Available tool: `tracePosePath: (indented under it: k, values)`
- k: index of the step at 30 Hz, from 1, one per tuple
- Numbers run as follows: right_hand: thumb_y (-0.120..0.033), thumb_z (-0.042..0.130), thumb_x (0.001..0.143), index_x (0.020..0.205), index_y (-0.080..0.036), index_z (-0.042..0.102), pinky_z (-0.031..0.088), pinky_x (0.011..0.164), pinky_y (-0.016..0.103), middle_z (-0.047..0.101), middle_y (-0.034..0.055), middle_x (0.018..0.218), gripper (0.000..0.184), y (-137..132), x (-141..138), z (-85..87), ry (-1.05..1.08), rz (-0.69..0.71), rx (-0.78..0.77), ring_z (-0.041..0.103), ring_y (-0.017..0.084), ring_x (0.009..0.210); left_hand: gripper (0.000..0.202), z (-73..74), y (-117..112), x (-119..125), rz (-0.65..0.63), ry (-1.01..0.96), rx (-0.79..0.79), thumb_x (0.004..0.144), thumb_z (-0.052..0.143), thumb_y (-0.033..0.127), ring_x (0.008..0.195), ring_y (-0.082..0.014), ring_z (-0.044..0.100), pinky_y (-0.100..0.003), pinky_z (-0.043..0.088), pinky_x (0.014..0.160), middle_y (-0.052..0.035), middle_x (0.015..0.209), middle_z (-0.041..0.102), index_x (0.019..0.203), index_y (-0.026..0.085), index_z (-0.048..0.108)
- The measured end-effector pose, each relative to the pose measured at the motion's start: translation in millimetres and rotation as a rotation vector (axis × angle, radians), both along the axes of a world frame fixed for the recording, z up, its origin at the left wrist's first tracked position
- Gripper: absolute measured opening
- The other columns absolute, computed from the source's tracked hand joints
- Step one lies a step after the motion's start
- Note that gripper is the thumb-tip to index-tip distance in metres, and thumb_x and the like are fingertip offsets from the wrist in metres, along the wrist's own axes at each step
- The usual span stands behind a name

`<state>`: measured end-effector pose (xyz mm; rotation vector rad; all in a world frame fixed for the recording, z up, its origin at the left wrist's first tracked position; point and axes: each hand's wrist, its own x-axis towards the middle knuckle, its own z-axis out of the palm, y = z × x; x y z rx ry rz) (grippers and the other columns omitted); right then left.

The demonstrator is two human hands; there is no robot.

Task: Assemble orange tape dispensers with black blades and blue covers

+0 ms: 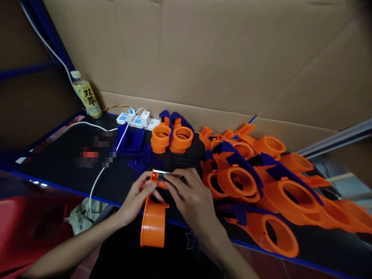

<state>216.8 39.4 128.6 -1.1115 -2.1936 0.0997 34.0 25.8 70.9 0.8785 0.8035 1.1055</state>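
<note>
My left hand (138,199) is closed around the neck of an orange tape dispenser (153,228), whose ring hangs down over the table's front edge. At its top end runs a toothed metal blade (162,171). Just under the blade lies a black strip (161,177), and my right hand (192,193) presses its fingers and thumb on it. The fingers cover the strip's right end. Behind my hands lie small blue flaps (145,161) in a loose pile.
Many orange dispensers with blue flaps (242,180) crowd the right side. Two stacks of orange rings (181,139) stand at the back. On the left are a power strip (136,120), a drink bottle (87,97) and a white cable (95,182) crossing the black tabletop (61,166).
</note>
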Motion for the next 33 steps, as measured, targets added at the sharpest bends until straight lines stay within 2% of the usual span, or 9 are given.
tracePosePath:
  k: [4, 9, 12, 16, 19, 25, 29, 33]
  values:
    - [-0.019, 0.058, 0.097, 0.119, -0.025, 0.070, 0.057, 0.070, 0.030, 0.064, 0.0085, 0.100, 0.025, -2, -8, -18.2, 0.129, -0.019, 0.002, 0.064, 0.018, 0.089, 0.040, -3.2, 0, 0, 0.003, -0.014, 0.033, 0.091, 0.067, 0.045, 0.069, -0.0241, 0.076, -0.032, 0.056, 0.069, -0.0051, 0.074, 0.077, 0.119, 0.019, 0.055]
    - [-0.005, 0.054, 0.095, 0.127, -0.023, 0.065, 0.059, 0.087, 0.037, 0.064, 0.0109, 0.116, 0.039, -16, -19, -28.8, 0.172, 0.012, 0.046, 0.064, 0.021, 0.107, 0.037, -6.1, -1, -3, 0.029, -0.012, 0.094, 0.093, 0.064, 0.044, 0.069, -0.0228, 0.076, -0.029, 0.055, 0.068, -0.0048, 0.076, 0.078, 0.119, 0.020, 0.053]
    - [0.001, 0.052, 0.093, 0.131, -0.024, 0.062, 0.057, 0.094, 0.042, 0.065, 0.0109, 0.120, 0.046, -22, -23, -30.9, 0.183, 0.014, 0.083, 0.062, 0.023, 0.113, 0.035, -2.4, -2, -4, 0.055, 0.035, 0.112, 0.093, 0.064, 0.045, 0.066, -0.0218, 0.076, -0.027, 0.054, 0.065, -0.0041, 0.073, 0.077, 0.116, 0.019, 0.054]
    - [0.001, 0.053, 0.092, 0.128, -0.024, 0.063, 0.058, 0.092, 0.041, 0.067, 0.0095, 0.118, 0.045, -28, -24, -32.3, 0.208, -0.040, 0.092, 0.063, 0.022, 0.110, 0.035, 4.6, -5, -2, 0.014, 0.018, 0.123, 0.095, 0.061, 0.047, 0.059, -0.0210, 0.074, -0.027, 0.054, 0.061, -0.0029, 0.070, 0.076, 0.115, 0.020, 0.053]
    - [0.000, 0.054, 0.093, 0.125, -0.023, 0.064, 0.058, 0.090, 0.040, 0.069, 0.0087, 0.116, 0.041, -33, -25, -32.0, 0.221, -0.091, 0.096, 0.064, 0.021, 0.106, 0.033, 6.5, -7, -2, 0.020, 0.041, 0.153, 0.093, 0.064, 0.044, 0.059, -0.0191, 0.073, -0.026, 0.054, 0.061, -0.0028, 0.075, 0.077, 0.113, 0.020, 0.053]
    - [0.004, 0.057, 0.090, 0.125, -0.020, 0.065, 0.058, 0.091, 0.039, 0.070, 0.0099, 0.119, 0.043, -36, -25, -31.3, 0.202, -0.025, 0.174, 0.064, 0.021, 0.110, 0.030, -0.1, -8, -7, 0.003, 0.074, 0.198, 0.095, 0.061, 0.042, 0.061, -0.0179, 0.073, -0.026, 0.055, 0.063, -0.0014, 0.074, 0.075, 0.114, 0.020, 0.053]
    - [0.004, 0.059, 0.090, 0.116, -0.020, 0.069, 0.058, 0.090, 0.037, 0.072, 0.0074, 0.114, 0.037, -35, -25, -30.4, 0.276, -0.062, 0.130, 0.066, 0.018, 0.105, 0.033, -4.4, -10, -8, 0.037, 0.110, 0.225, 0.094, 0.064, 0.041, 0.063, -0.0175, 0.073, -0.027, 0.055, 0.065, -0.0004, 0.077, 0.074, 0.117, 0.020, 0.053]
    - [0.005, 0.058, 0.089, 0.123, -0.020, 0.067, 0.058, 0.091, 0.040, 0.071, 0.0102, 0.119, 0.044, -35, -26, -33.0, 0.195, -0.006, 0.189, 0.064, 0.021, 0.112, 0.034, -4.2, -11, -7, 0.048, 0.105, 0.235, 0.094, 0.064, 0.041, 0.062, -0.0168, 0.072, -0.025, 0.054, 0.062, 0.0019, 0.072, 0.070, 0.118, 0.020, 0.053]
